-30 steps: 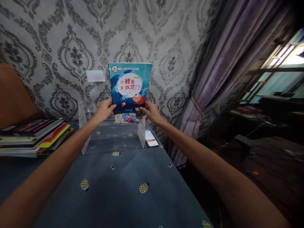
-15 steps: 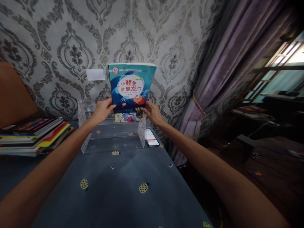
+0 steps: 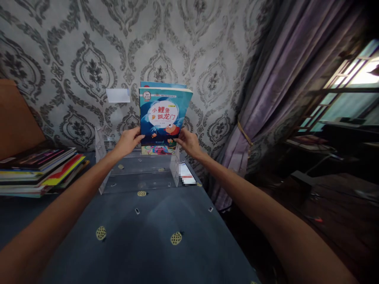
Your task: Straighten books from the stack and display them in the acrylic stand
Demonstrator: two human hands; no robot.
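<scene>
A blue children's picture book (image 3: 161, 118) stands nearly upright, its front cover toward me. My left hand (image 3: 129, 141) is closed on its lower left edge, thumb on the cover. On the lower right edge, my right hand (image 3: 188, 142) grips the same book. Behind it, the top of another blue book (image 3: 162, 84) shows, and a colourful cover (image 3: 158, 150) peeks out below. These are at the back of a clear acrylic stand (image 3: 100, 165) with stepped tiers, on the table. Whether the held book touches the stand is hidden.
A pile of books (image 3: 41, 171) lies on the left beside a brown cardboard box (image 3: 19, 114). A phone (image 3: 187, 173) rests right of the stand. The table (image 3: 139, 252) has a dark pineapple-print cover. A purple curtain (image 3: 260, 86) hangs right, and patterned wallpaper is behind.
Both hands have lowered the book slightly, so more of the blue book behind it shows above. The camera view has shifted a little. Both hands keep their grip.
</scene>
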